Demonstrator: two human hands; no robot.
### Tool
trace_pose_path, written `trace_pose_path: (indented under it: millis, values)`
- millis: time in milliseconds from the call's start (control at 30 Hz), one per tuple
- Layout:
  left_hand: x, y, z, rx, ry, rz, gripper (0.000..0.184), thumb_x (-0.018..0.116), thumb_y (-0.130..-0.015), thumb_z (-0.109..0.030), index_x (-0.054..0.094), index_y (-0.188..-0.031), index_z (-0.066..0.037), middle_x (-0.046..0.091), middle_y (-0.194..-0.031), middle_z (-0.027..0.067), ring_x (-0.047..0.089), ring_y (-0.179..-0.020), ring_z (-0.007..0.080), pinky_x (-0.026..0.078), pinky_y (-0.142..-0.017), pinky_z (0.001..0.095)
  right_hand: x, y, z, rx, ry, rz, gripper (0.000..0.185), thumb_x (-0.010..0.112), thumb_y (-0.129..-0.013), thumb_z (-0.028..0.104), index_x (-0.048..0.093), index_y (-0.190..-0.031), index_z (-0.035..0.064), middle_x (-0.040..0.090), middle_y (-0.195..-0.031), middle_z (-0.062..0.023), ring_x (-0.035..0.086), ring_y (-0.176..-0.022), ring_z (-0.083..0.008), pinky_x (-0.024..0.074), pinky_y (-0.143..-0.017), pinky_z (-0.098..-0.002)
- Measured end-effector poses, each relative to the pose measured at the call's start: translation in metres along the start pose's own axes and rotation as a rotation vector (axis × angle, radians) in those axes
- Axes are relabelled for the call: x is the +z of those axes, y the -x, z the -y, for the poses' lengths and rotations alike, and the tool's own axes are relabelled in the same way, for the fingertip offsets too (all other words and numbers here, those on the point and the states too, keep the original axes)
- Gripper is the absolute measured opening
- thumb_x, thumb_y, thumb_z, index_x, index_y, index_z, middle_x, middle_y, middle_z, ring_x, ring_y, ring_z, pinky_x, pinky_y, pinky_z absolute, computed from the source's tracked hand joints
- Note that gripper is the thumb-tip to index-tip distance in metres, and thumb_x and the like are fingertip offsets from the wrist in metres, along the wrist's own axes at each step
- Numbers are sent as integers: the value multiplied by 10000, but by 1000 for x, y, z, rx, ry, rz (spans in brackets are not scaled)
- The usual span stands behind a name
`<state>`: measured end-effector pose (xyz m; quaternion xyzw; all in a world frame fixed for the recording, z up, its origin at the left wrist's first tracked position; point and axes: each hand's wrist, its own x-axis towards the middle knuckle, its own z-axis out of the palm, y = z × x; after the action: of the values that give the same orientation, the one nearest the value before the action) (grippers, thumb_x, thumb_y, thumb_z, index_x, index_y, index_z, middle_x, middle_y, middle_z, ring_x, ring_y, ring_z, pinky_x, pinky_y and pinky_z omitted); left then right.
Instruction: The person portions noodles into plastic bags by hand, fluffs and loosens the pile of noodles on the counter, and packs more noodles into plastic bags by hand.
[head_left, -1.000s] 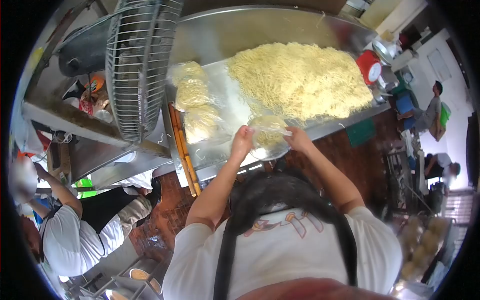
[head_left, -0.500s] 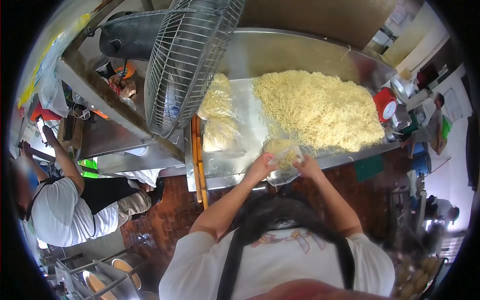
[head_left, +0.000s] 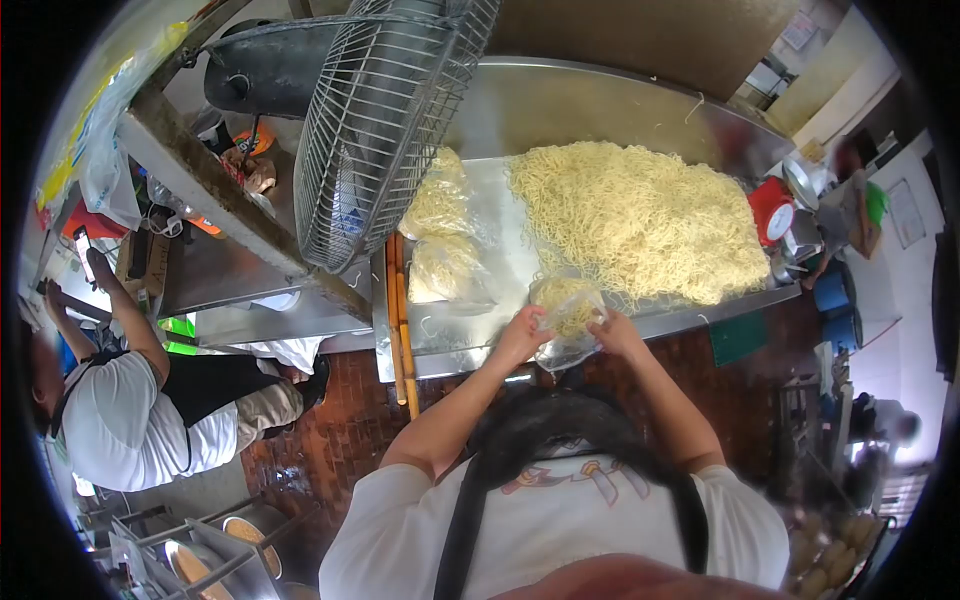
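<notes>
A clear plastic bag with yellow noodles [head_left: 572,312] rests at the front edge of the metal table [head_left: 510,235]. My left hand [head_left: 524,337] pinches the bag's upper left edge, and my right hand [head_left: 616,334] grips its right edge. Behind the bag, a large heap of loose noodles [head_left: 640,215] spreads to the right. Other filled noodle bags [head_left: 443,268] lie to the left of my left hand, partly behind the fan.
A caged fan [head_left: 385,140] stands at the left on a metal frame. Two wooden poles [head_left: 400,330] lean beside the table. A red scale [head_left: 771,212] sits at the right end. A co-worker [head_left: 150,410] at the left holds a phone; other people are at the far right.
My view has shifted, so the table appears farther right and lower. My hands have drawn closer together on the bag. The co-worker's phone has come into view, and a person at the right has moved.
</notes>
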<state>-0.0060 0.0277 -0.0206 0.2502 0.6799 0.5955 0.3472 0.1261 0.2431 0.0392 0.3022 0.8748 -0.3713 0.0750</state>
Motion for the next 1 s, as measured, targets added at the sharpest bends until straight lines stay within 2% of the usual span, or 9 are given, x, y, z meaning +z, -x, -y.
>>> trace_pose_path:
  millis: [33, 133, 233, 333, 433, 633, 733, 833, 1000]
  values:
    - [1, 0, 4, 25, -59, -11, 467, 763, -826, -142, 491, -1197, -57, 582, -792, 32, 575, -629, 110, 478, -524, 271, 2, -2, -5, -12, 0, 2, 520, 669, -902, 319, 539, -1290, -3, 688, -742, -129, 672, -594, -204, 545, -544, -332]
    - [7, 3, 4, 54, -67, -88, 492, 754, -850, -179, 478, -1237, -53, 569, -787, 33, 556, -610, 108, 476, -529, 275, 3, -3, -7, -39, 10, -23, 527, 668, -902, 326, 540, -1291, -4, 685, -736, -130, 672, -602, -204, 546, -568, -340]
    - [9, 7, -4, -117, 83, -19, 491, 725, -876, -248, 484, -1254, -48, 586, -772, 56, 587, -648, 162, 489, -593, 314, -2, 4, 8, -14, 0, -39, 495, 673, -877, 349, 601, -1205, -13, 686, -750, -169, 691, -692, -280, 539, -677, -391]
    - [12, 6, 2, -102, 213, 50, 372, 647, -945, -199, 487, -1242, -43, 561, -751, 26, 535, -589, 105, 479, -558, 271, -8, 10, 23, -7, -36, -25, 484, 670, -882, 337, 602, -1200, -22, 675, -727, -168, 684, -659, -268, 535, -642, -384]
    - [11, 7, -3, -110, 219, 83, 300, 600, -969, -187, 511, -1214, -39, 563, -744, 24, 550, -611, 100, 477, -560, 264, -7, 6, 21, -15, -15, -17, 482, 671, -883, 332, 602, -1197, -27, 669, -716, -168, 679, -637, -260, 532, -619, -375]
    - [2, 13, -30, -100, 57, 77, 376, 672, -923, -247, 539, -1191, -20, 590, -727, 50, 580, -625, 136, 478, -563, 308, -13, 8, 30, 16, 7, -10, 490, 661, -888, 359, 613, -1202, -14, 682, -717, -176, 700, -677, -263, 548, -654, -378]
    - [6, 15, -29, -12, 81, 54, 405, 720, -883, -251, 549, -1177, -30, 557, -686, 33, 540, -589, 130, 438, -544, 307, -11, 9, 26, -42, 126, -51, 495, 649, -890, 386, 624, -1197, -1, 693, -737, -180, 708, -722, -279, 553, -697, -392]
    - [3, 16, -32, -4, -43, 100, 436, 758, -844, -242, 553, -1170, -39, 519, -651, 10, 493, -566, 121, 409, -535, 306, -2, 6, 13, -13, 57, -29, 454, 678, -887, 324, 623, -1199, -1, 688, -769, -154, 693, -691, -233, 550, -663, -363]
    - [9, 18, -20, -77, -19, 132, 546, 791, -748, -114, 528, -1222, -51, 508, -654, 20, 499, -579, 146, 418, -551, 315, -2, 13, 5, 9, 95, -2, 455, 682, -882, 313, 618, -1197, -9, 690, -782, -164, 689, -699, -235, 548, -673, -354]
